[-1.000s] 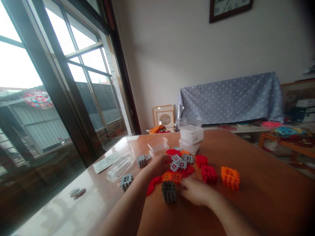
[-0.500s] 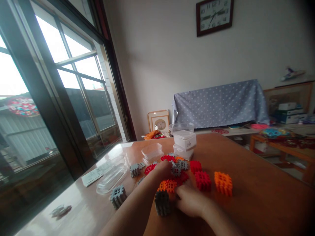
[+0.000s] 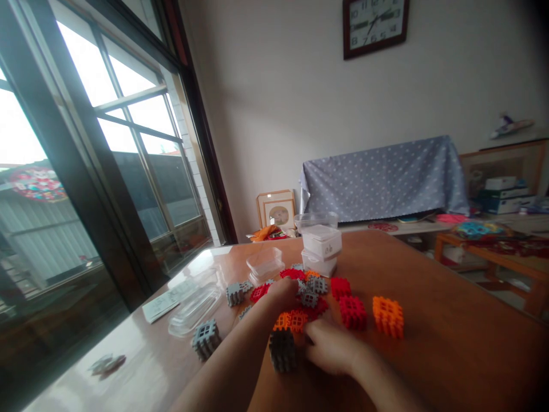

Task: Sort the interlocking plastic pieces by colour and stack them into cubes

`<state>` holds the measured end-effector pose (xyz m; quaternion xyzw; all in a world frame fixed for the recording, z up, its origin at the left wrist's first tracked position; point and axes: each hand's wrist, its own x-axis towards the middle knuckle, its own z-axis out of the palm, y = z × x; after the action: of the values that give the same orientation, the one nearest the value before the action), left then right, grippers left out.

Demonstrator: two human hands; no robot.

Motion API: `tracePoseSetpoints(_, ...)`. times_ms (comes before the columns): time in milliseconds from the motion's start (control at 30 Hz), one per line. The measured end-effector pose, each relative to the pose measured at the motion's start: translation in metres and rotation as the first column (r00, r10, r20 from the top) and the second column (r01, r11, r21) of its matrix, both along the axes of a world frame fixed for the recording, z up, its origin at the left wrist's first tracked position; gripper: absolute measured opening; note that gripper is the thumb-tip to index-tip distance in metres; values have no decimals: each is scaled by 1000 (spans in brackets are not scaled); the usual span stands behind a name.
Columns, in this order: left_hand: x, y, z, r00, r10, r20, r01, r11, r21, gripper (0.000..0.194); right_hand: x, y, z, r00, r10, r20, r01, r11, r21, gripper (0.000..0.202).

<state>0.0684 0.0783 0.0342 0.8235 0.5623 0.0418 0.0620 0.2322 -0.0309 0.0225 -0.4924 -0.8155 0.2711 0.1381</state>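
My left hand [image 3: 285, 290] reaches into a loose pile of flat, toothed interlocking plastic tiles, beside a grey tile [image 3: 309, 298]. Its fingertips are hidden behind the hand, so its grip does not show. Nearer to me, my right hand [image 3: 329, 346] is low over the table with fingers curled in; anything inside them is hidden. Just left of it are orange tiles [image 3: 297, 321] and a dark grey stack of tiles [image 3: 282, 350]. Dark red tiles [image 3: 316, 309] lie beyond it. Red tiles [image 3: 259, 293] show left of my left hand.
Red stacks [image 3: 353, 313] and an orange stack [image 3: 388, 317] stand on the right, grey stacks [image 3: 206, 339] on the left. White boxes [image 3: 321, 245] are piled at the back. Clear plastic trays [image 3: 195, 312] and a paper sheet [image 3: 165, 303] lie left. The brown table [image 3: 454, 343] extends right.
My left hand has shifted slightly among the tiles, and the grey tile beside it sits a little differently. My right hand has barely moved. The camera view has shifted a little.
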Motion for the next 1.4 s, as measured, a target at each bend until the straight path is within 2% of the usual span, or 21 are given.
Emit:
tracePoseSetpoints(133,0,1,-3,1000,2,20,-2,1000,3,19,0,-1,2,1000,-4,-13,3,999,-38,18)
tracePoseSetpoints(267,1,1,-3,997,20,80,-21,1000,8,13,1,-1,1,1000,11,-21,-12,1000,-22,21)
tracePoseSetpoints(400,-4,2,3,972,82,221,-93,995,42,10,2,0,-1,1000,13,21,-14,999,32,20)
tracePoseSetpoints(500,-14,4,11,910,127,394,-167,984,69,8,3,4,-2,1000,-8,18,6,997,71,19)
tracePoseSetpoints(567,-23,3,15,836,149,529,-216,974,67,7,4,8,-3,999,-44,-15,45,996,76,15)
tracePoseSetpoints(667,-33,-7,18,694,171,699,-261,965,23,11,5,14,-2,984,-137,-111,153,977,151,14)
tracePoseSetpoints(767,-40,-29,16,493,174,853,-248,967,-54,21,3,18,1,945,-194,-262,254,942,218,17)
tracePoseSetpoints(800,-41,-37,15,265,182,947,-196,972,-132,26,2,18,2,927,-199,-317,275,937,215,18)
tracePoseSetpoints(833,-43,-46,14,75,199,977,-134,973,-188,30,1,18,3,907,-197,-371,286,937,201,19)
tracePoseSetpoints(867,-44,-54,13,-28,222,975,-76,972,-223,32,0,18,4,887,-189,-421,288,940,185,21)
tracePoseSetpoints(900,-45,-62,12,-100,237,966,-32,970,-241,34,-2,17,5,870,-171,-462,276,946,171,24)
tracePoseSetpoints(967,-47,-74,10,-162,266,950,15,963,-267,35,-5,14,6,844,-113,-524,230,959,164,33)
tracePoseSetpoints(1100,-50,-89,10,-211,289,934,67,957,-281,34,-10,8,6,829,-19,-558,137,976,171,53)
tracePoseSetpoints(1233,-53,-97,12,-219,320,922,119,946,-300,33,-13,3,5,848,-2,-530,96,984,149,61)
tracePoseSetpoints(1400,-60,-101,13,-214,353,911,170,932,-321,32,-17,2,1,849,7,-528,70,990,126,59)
